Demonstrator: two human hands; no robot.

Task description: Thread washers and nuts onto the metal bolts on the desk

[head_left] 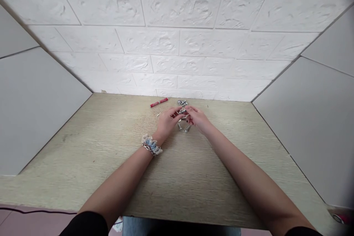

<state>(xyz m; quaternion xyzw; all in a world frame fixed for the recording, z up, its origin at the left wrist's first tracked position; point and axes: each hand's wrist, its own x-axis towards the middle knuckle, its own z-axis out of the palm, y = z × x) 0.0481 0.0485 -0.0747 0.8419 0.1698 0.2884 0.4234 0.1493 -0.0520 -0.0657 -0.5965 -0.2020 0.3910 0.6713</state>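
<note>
Both my arms reach far across a light wooden table [110, 155]. My left hand [167, 121], with a blue scrunchie and a chain bracelet [151, 145] at the wrist, has its fingers pinched together. My right hand [197, 118] meets it fingertip to fingertip, and its fingers are pinched too. Between the fingertips sits a small metal part [182, 111] that both hands grip; I cannot make out what it is. Two loose metal screws [184, 128] lie on the table just below the hands. More small metal pieces [181, 102] lie just beyond the fingertips.
A red pen-like tool [159, 102] lies near the back of the table, left of the metal pieces. A white brick-pattern wall [177, 44] closes the back, and grey panels [35, 99] stand on both sides. A dark cable [33, 211] runs below the table's front edge.
</note>
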